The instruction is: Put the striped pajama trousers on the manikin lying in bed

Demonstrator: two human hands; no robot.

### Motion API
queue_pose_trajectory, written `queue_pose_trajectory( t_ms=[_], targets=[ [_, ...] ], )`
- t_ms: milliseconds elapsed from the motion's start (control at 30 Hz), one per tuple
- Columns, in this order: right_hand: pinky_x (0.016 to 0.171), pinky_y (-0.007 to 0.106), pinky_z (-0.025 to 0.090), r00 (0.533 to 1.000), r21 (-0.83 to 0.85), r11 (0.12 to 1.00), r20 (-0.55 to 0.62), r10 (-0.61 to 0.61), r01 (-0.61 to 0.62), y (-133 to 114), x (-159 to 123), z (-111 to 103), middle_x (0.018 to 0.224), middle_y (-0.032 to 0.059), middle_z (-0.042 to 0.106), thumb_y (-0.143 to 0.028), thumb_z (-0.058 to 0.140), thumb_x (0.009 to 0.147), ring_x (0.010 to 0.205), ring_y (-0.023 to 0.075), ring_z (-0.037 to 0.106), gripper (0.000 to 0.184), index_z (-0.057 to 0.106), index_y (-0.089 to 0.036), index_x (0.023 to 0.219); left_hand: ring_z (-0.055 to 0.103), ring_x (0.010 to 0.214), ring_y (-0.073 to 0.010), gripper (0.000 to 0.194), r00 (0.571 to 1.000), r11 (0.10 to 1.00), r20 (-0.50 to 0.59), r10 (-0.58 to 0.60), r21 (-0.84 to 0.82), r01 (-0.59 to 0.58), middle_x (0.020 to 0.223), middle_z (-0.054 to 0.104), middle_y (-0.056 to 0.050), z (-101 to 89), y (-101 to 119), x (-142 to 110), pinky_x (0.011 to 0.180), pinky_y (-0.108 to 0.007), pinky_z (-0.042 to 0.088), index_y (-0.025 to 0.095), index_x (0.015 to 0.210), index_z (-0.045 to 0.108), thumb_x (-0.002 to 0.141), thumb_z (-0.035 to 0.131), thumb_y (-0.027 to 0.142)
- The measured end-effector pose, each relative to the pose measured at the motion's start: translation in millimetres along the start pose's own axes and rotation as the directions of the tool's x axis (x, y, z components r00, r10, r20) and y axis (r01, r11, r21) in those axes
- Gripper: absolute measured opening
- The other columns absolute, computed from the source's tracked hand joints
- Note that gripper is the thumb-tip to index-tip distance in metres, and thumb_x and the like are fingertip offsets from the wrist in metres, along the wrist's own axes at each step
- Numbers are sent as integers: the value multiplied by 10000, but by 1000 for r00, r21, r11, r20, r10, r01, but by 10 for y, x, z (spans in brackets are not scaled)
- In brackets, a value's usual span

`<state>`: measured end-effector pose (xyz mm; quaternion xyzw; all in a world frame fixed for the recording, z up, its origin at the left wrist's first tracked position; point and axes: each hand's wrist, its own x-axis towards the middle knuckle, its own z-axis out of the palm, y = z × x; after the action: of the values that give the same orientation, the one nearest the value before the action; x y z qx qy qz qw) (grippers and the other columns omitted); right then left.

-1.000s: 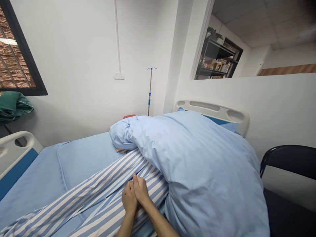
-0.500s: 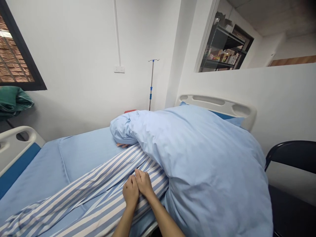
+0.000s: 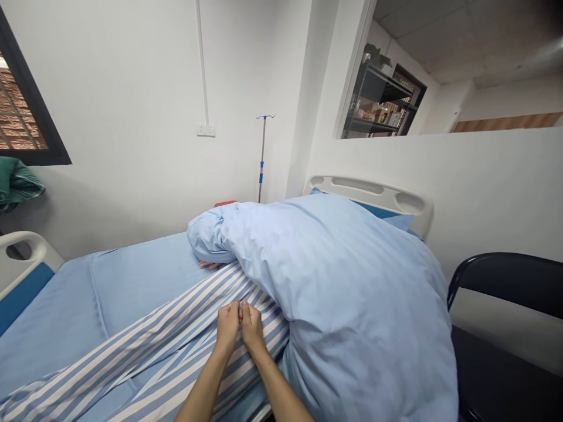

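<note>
Two hands are meeting at the fingertips on a striped cloth [image 3: 244, 375]. The left hand [image 3: 227, 328] and the right hand [image 3: 253, 329] are lying side by side, palms down, with their fingers closed together rather than spread. It is impossible to tell whether the fingertips are pinching the cloth or only touching it.

The cloth is running diagonally across a blue sheet [image 3: 132, 287] on a hospital bed, and its upper edge is meeting a bulky blue duvet [image 3: 343, 293] heaped to the right of the hands. Fingers [image 3: 209, 265] of another hand are poking out from under the far end of the duvet, well apart from the two hands and lying on the sheet.

Beyond the duvet, a white headboard [image 3: 369, 196] is standing near the wall, and a red object [image 3: 226, 203] is showing just behind the duvet. An IV pole [image 3: 262, 158] is rising against the wall, below and right of a socket [image 3: 206, 130]. A black chair [image 3: 505, 281] is standing beside the bed.
</note>
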<state>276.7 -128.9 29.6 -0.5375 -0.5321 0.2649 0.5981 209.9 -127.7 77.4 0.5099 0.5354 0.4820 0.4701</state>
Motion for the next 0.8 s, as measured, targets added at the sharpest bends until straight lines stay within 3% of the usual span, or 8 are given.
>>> queue_pose_trajectory(
  t_ms=[67, 133, 233, 333, 533, 633, 800],
  targets=[
    [526, 238, 296, 1000, 23, 1000, -11, 14, -14, 5, 6, 3, 520, -11, 445, -478, 254, 905, 518, 126, 400, 479, 405, -194, 551, 331, 423, -84, 398, 1000, 987, -7, -21, -162, 20, 404, 337, 50, 61, 24, 17, 491, -230, 312, 198, 445, 357, 759, 434, 430],
    [526, 241, 311, 999, 46, 998, -29, 32, -31, 10, 4, 2, 527, -9, 457, -493, 265, 901, 522, 127, 406, 480, 417, -193, 558, 323, 424, -86, 402, 998, 984, -63, -27, -180, 15, 405, 328, 53, 112, -62, 8, 484, -231, 309, 205, 458, 340, 771, 419, 445],
    [530, 247, 332, 996, 55, 997, -78, 53, -49, 27, 0, -7, 527, -10, 461, -523, 314, 878, 527, 131, 405, 467, 423, -197, 561, 393, 485, -110, 381, 986, 997, -160, 57, 61, -48, 455, 435, 24, 153, -316, -39, 521, -241, 313, 200, 494, 397, 797, 390, 431],
    [521, 248, 329, 994, 49, 997, -84, 66, -62, 48, 2, -11, 518, -20, 436, -537, 336, 863, 521, 128, 382, 460, 402, -202, 555, 469, 557, -129, 363, 977, 952, -150, 150, 287, -102, 549, 546, -9, 160, -501, -82, 571, -248, 315, 198, 564, 483, 831, 351, 406],
    [494, 235, 303, 997, 42, 997, -28, 71, -70, 58, 33, 8, 503, -30, 409, -502, 333, 877, 502, 115, 350, 448, 366, -204, 545, 516, 585, -136, 382, 977, 934, -144, 158, 344, -100, 589, 591, -26, 141, -473, -103, 592, -247, 315, 199, 591, 513, 851, 318, 400],
    [489, 234, 281, 996, -64, 996, 64, 65, -61, -18, 107, -56, 498, -20, 425, -488, 302, 891, 503, 117, 366, 468, 381, -197, 534, 537, 632, -150, 384, 978, 924, -146, 148, 373, -84, 640, 622, -43, 142, -464, -109, 614, -250, 323, 198, 619, 528, 861, 296, 384],
    [501, 245, 225, 979, -311, 939, 185, -91, 146, -189, 249, -244, 507, -10, 475, -420, 273, 926, 492, 104, 381, 491, 449, -175, 539, 549, 650, -160, 374, 977, 874, -118, 180, 475, -104, 676, 641, -60, 169, -501, -103, 621, -257, 314, 198, 627, 538, 861, 288, 347]
  ],
)
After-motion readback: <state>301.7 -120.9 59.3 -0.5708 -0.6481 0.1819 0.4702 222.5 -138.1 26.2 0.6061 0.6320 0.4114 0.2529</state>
